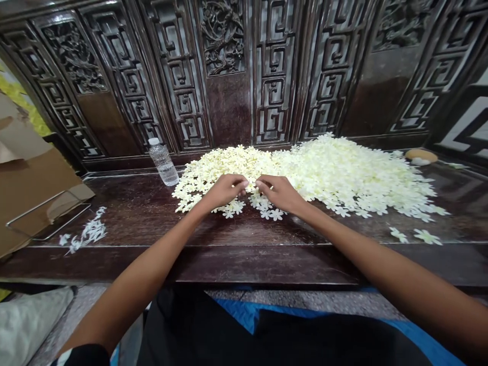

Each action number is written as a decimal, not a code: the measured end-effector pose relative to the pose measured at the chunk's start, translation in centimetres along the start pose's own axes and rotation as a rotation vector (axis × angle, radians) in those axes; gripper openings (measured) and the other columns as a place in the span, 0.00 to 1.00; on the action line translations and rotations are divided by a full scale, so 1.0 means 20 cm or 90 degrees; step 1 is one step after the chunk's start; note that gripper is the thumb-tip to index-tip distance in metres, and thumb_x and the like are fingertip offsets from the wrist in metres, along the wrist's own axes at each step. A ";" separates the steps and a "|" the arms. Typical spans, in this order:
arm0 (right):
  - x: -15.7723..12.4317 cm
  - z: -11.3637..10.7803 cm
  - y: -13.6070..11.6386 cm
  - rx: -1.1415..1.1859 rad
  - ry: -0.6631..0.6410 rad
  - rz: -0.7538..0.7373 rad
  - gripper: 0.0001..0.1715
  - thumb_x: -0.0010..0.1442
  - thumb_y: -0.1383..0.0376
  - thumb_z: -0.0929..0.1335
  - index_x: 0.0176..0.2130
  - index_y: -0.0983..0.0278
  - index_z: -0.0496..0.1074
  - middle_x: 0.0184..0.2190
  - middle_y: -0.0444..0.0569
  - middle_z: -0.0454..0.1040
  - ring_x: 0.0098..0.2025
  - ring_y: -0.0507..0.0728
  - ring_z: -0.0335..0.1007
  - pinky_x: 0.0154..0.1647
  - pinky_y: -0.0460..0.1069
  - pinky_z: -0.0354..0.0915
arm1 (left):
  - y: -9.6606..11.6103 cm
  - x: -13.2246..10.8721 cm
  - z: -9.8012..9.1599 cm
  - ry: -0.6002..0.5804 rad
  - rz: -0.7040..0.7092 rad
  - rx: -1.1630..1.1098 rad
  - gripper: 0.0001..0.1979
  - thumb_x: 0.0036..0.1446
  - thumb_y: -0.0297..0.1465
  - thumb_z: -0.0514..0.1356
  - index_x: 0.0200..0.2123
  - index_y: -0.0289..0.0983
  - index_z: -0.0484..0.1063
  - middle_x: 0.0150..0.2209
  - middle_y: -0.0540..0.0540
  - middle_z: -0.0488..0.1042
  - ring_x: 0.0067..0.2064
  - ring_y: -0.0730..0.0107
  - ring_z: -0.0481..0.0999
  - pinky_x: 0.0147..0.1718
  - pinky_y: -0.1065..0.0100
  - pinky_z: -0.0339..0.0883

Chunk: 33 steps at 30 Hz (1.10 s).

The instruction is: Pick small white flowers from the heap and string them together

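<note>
- Cream-white flowers [343, 173] lie in a wide, low heap on a dark wooden bench [125, 206], spreading right from the middle.
- The left hand [223, 192] and right hand [276, 194] rest at the heap's front edge, close together, their fingertips [247, 184] almost meeting among the flowers. Whether they pinch any flowers, I cannot tell.
- A few loose flowers [427, 236] lie on the bench, apart from the heap at the right.
- A white strand of flowers [89, 231] lies near the bench's left end, beside a cardboard sheet [34, 188].
- A plastic water bottle [163, 161] stands behind the heap, on the left, against a carved wooden panel [229, 51].
</note>
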State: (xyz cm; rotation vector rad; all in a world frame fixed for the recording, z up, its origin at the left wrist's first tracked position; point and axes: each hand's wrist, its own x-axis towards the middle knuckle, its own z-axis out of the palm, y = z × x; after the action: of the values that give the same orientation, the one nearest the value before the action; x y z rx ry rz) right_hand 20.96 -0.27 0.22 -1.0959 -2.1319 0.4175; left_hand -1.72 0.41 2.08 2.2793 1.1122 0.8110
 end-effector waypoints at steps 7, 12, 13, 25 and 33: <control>0.00 0.00 0.00 -0.006 -0.018 -0.023 0.16 0.68 0.59 0.67 0.32 0.64 0.77 0.26 0.48 0.76 0.29 0.55 0.68 0.34 0.50 0.58 | 0.00 -0.01 0.10 0.036 0.020 0.034 0.18 0.69 0.41 0.54 0.34 0.36 0.76 0.31 0.47 0.78 0.33 0.66 0.74 0.36 0.66 0.62; 0.00 0.01 -0.01 0.010 0.018 0.001 0.15 0.67 0.61 0.67 0.32 0.65 0.76 0.27 0.49 0.77 0.30 0.55 0.70 0.34 0.50 0.60 | 0.00 -0.01 0.11 0.016 0.001 0.066 0.19 0.70 0.44 0.52 0.32 0.37 0.70 0.30 0.47 0.75 0.31 0.65 0.71 0.33 0.66 0.59; 0.00 0.01 -0.01 0.008 0.018 0.003 0.15 0.67 0.61 0.67 0.32 0.65 0.76 0.27 0.49 0.77 0.30 0.55 0.70 0.34 0.50 0.60 | 0.00 -0.01 0.11 0.019 0.004 0.081 0.19 0.70 0.44 0.52 0.31 0.38 0.68 0.29 0.47 0.74 0.31 0.65 0.71 0.32 0.66 0.58; -0.02 0.07 -0.02 -0.189 0.011 0.020 0.10 0.64 0.66 0.68 0.29 0.63 0.70 0.23 0.49 0.73 0.25 0.54 0.63 0.28 0.49 0.50 | 0.05 -0.02 0.21 0.048 -0.015 0.243 0.13 0.69 0.35 0.51 0.31 0.39 0.66 0.29 0.44 0.74 0.29 0.61 0.69 0.29 0.64 0.51; -0.01 0.04 -0.01 -0.099 0.052 -0.021 0.15 0.69 0.62 0.65 0.31 0.63 0.73 0.24 0.48 0.74 0.26 0.55 0.64 0.31 0.49 0.53 | 0.03 -0.02 0.19 0.146 -0.053 0.192 0.15 0.71 0.42 0.51 0.34 0.40 0.67 0.29 0.47 0.73 0.30 0.63 0.69 0.30 0.66 0.53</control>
State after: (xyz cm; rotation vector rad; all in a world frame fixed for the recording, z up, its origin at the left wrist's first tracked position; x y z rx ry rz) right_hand 20.34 -0.61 -0.30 -1.1427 -2.1347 0.1906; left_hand 0.93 -0.84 -0.39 2.4048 1.5119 0.9447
